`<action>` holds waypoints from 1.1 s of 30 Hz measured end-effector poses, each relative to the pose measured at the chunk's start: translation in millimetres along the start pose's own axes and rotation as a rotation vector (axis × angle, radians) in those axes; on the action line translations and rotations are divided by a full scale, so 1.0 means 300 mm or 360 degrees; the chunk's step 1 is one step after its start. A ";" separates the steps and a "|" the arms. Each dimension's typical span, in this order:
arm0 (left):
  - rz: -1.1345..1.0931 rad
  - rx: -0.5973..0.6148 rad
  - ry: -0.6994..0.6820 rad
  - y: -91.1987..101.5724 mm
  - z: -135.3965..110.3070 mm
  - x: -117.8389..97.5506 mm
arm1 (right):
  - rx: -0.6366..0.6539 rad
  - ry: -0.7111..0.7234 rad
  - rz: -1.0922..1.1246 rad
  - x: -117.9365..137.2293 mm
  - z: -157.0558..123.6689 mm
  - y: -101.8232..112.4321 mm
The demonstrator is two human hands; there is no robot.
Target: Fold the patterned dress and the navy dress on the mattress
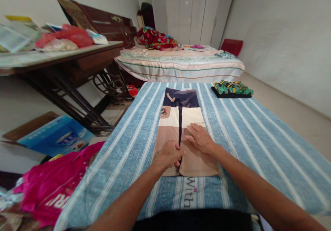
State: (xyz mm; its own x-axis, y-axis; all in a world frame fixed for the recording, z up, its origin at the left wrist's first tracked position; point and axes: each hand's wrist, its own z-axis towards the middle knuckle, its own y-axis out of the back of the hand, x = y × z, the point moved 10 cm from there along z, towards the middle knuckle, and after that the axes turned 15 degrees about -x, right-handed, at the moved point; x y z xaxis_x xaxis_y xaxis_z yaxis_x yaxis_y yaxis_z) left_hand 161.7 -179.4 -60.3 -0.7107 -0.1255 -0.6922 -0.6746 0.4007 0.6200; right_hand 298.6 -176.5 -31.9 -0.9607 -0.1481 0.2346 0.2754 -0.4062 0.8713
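A pair of shorts (167,132) lies flat on the blue striped cloth (134,131), its dark navy waist with a drawstring pointing away from me. Below the waist come a cream band and tan legs, and a small bear patch shows on the left side. My left hand (169,153) has its fingers curled in, gripping the inner edge of a leg near the middle gap. Over on the right leg, just below the printed lettering, my right hand (200,138) rests flat with its fingers spread.
Folded green patterned and black clothes (232,89) lie at the far right of the cloth. Beyond is a bed (181,65) with a red floral blanket (157,38). To the left stand a sewing machine table (88,53), a blue box (59,136) and a pink bag (55,186).
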 end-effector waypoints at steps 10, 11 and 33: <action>-0.0464 0.0132 0.0214 -0.039 -0.026 0.013 | -0.0027 0.0025 0.0022 0.005 -0.051 -0.008; -0.0438 0.0099 0.0182 -0.029 -0.024 0.012 | -0.0030 0.0026 0.0023 0.007 -0.050 -0.005; 0.0892 -0.0476 -0.1292 0.048 -0.164 -0.182 | -0.0073 -0.0040 -0.0068 0.061 -0.109 0.070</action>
State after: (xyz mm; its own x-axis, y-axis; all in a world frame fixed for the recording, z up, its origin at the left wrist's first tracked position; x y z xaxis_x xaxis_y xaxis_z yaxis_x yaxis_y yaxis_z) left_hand 180.8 -211.3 4.6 -0.6644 0.7052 -0.2475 -0.3889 -0.0434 0.9203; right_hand 287.9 -217.3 -23.3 -0.9721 -0.1073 0.2085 0.2345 -0.4528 0.8602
